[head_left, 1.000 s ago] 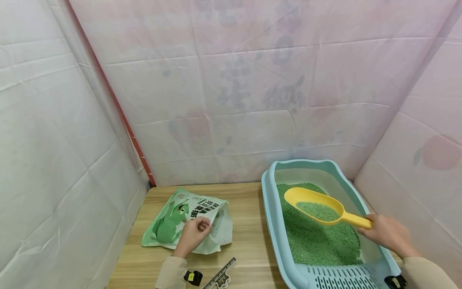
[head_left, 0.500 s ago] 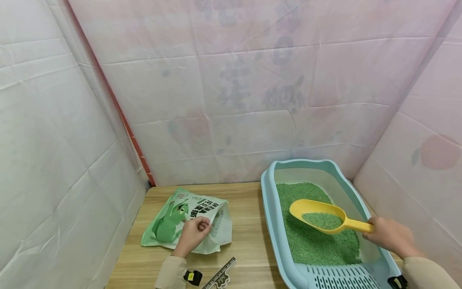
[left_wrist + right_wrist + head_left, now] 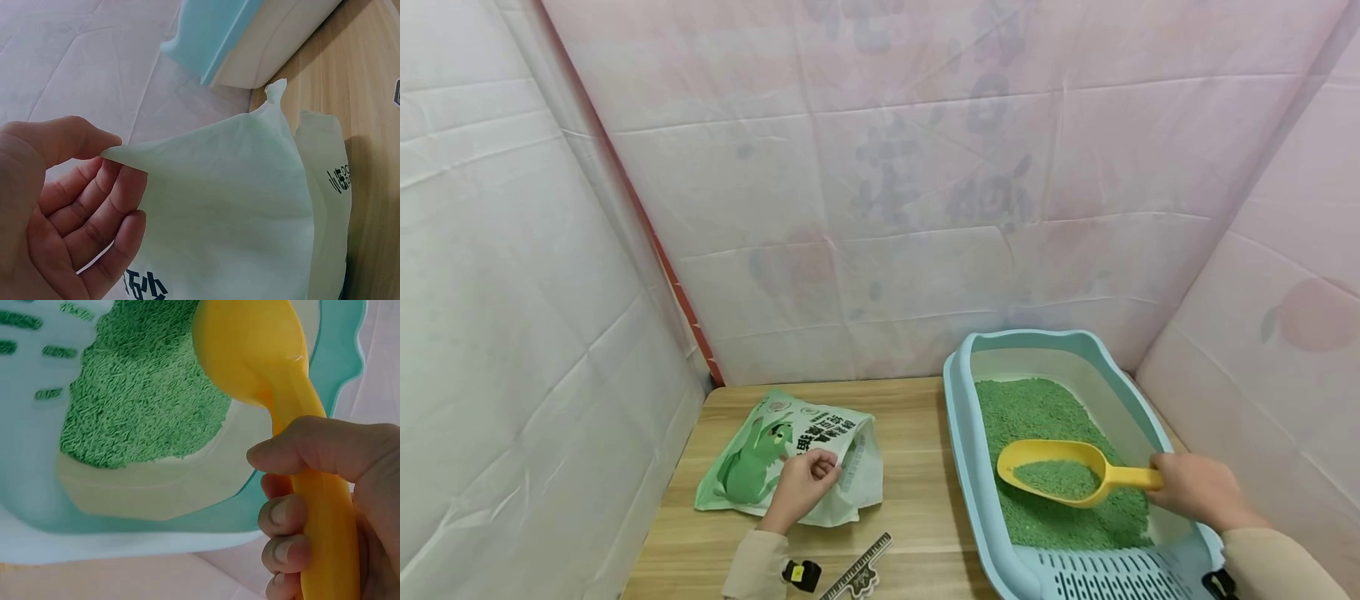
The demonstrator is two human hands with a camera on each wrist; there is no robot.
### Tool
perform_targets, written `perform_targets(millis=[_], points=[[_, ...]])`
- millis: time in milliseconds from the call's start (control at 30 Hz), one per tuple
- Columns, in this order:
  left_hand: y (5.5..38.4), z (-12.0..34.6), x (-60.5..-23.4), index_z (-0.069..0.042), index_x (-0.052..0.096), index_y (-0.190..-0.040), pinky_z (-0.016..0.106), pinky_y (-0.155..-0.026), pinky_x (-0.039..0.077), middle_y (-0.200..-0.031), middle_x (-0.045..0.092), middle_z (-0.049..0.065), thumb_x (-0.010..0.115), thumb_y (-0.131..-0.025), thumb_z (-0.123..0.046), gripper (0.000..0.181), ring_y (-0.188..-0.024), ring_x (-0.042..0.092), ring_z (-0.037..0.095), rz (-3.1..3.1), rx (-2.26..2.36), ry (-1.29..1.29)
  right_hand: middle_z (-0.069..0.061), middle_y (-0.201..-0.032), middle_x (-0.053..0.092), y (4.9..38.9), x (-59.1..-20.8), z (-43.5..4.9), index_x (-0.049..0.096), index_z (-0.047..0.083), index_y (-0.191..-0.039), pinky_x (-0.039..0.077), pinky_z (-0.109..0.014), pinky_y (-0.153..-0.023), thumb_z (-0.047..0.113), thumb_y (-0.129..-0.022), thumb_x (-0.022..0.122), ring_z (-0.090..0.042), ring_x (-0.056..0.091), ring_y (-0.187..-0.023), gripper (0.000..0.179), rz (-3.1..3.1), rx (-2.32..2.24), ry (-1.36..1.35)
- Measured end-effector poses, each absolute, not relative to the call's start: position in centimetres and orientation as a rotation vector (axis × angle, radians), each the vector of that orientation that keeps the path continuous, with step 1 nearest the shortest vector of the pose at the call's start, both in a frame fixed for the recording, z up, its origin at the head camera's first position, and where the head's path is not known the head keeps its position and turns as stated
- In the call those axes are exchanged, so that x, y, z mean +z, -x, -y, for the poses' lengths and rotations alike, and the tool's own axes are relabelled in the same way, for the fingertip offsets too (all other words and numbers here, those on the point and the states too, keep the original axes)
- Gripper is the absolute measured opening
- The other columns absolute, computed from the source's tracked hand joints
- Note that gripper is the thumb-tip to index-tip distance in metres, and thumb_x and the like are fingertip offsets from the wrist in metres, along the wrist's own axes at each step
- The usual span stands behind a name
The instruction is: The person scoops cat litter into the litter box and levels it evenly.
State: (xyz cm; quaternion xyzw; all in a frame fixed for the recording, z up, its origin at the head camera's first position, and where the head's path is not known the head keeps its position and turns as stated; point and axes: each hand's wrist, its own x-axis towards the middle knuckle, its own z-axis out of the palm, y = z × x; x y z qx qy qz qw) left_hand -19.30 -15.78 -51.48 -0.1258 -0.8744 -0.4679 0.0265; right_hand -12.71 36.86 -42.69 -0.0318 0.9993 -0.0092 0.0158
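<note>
My right hand (image 3: 1198, 490) grips the handle of a yellow scoop (image 3: 1108, 478), its fingers wrapped round it in the right wrist view. Green cat litter pellets (image 3: 1058, 477) lie in the scoop's bowl, which hangs over the litter tray (image 3: 958, 433). More green litter (image 3: 144, 400) covers much of the tray's floor. On the left of the table, my left hand (image 3: 805, 485) pinches the edge of a pale green litter bag (image 3: 219, 200) between thumb and fingers. The bag lies on its side with its mouth held open to the right; its inside is hidden.
A ruler-like strip with a cut-out figure (image 3: 859, 575) lies near the front of the wooden table (image 3: 913, 467). The tray has a slotted front ledge (image 3: 1112, 575). Pale sheets (image 3: 880, 192) enclose the table at the back and both sides.
My right hand has brought the loaded scoop nearer the front of the tray, and lately a little to the left. My left hand and the bag stay in place.
</note>
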Motion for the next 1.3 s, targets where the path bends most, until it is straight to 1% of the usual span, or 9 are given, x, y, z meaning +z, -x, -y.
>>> perform_targets(millis=[233,367,567,767,967,1200,1300], points=[[19.3,15.7,-51.6,-0.004,0.070,-0.089,0.016,-0.062,0.049,-0.076,0.068,0.004,0.069,-0.085,-0.009,0.007,-0.065,0.055,-0.003,2.698,-1.439,0.387,0.006,-0.057,0.045,12.4,-43.0,-38.3,0.052,0.019,-0.064,0.032,-0.029,-0.046,0.015,-0.061,0.070,-0.011,0.038,-0.053,0.019,-3.119,0.021,0.141],[19.3,15.7,-51.6,-0.004,0.069,-0.089,0.016,-0.061,0.050,-0.076,0.068,0.004,0.069,-0.085,-0.009,0.007,-0.065,0.055,-0.003,2.702,-1.443,0.382,0.007,-0.057,0.045,12.2,-42.8,-39.2,0.053,0.020,-0.063,0.031,-0.030,-0.048,0.014,-0.059,0.072,-0.010,0.037,-0.054,0.020,-3.121,0.071,0.170],[19.3,15.7,-51.5,-0.003,0.069,-0.089,0.016,-0.061,0.050,-0.076,0.068,0.004,0.069,-0.085,-0.009,0.006,-0.065,0.055,-0.004,2.699,-1.447,0.388,0.007,-0.058,0.042,11.9,-42.3,-40.3,0.054,0.022,-0.064,0.027,-0.029,-0.052,0.007,-0.060,0.072,-0.010,0.033,-0.056,0.023,-3.103,0.144,0.217],[19.3,15.7,-51.6,-0.004,0.069,-0.090,0.016,-0.062,0.050,-0.076,0.069,0.004,0.069,-0.086,-0.009,0.007,-0.065,0.056,-0.003,2.695,-1.451,0.395,0.007,-0.061,0.044,12.2,-42.2,-41.3,0.058,0.023,-0.067,0.027,-0.029,-0.053,0.005,-0.058,0.072,-0.012,0.034,-0.059,0.025,-3.063,0.155,0.218],[19.2,15.8,-51.6,-0.003,0.069,-0.090,0.016,-0.061,0.050,-0.076,0.069,0.005,0.069,-0.086,-0.009,0.007,-0.065,0.055,-0.004,2.697,-1.463,0.389,0.008,-0.059,0.044,12.3,-42.1,-41.8,0.058,0.024,-0.066,0.028,-0.029,-0.052,0.008,-0.060,0.074,-0.011,0.034,-0.057,0.024,-3.098,0.161,0.211],[19.2,15.7,-51.5,-0.003,0.069,-0.090,0.016,-0.062,0.050,-0.077,0.069,0.005,0.068,-0.086,-0.009,0.007,-0.065,0.056,-0.003,2.695,-1.458,0.388,0.007,-0.059,0.051,12.5,-41.8,-42.2,0.058,0.019,-0.067,0.035,-0.033,-0.046,0.009,-0.062,0.074,-0.013,0.041,-0.054,0.019,-3.150,0.181,0.184],[19.2,15.8,-51.4,-0.003,0.069,-0.090,0.016,-0.062,0.050,-0.077,0.068,0.005,0.068,-0.086,-0.009,0.007,-0.065,0.056,-0.003,2.695,-1.462,0.386,0.007,-0.058,0.048,12.5,-41.9,-42.1,0.056,0.019,-0.066,0.034,-0.032,-0.046,0.012,-0.064,0.074,-0.013,0.039,-0.053,0.019,-3.166,0.180,0.187]])
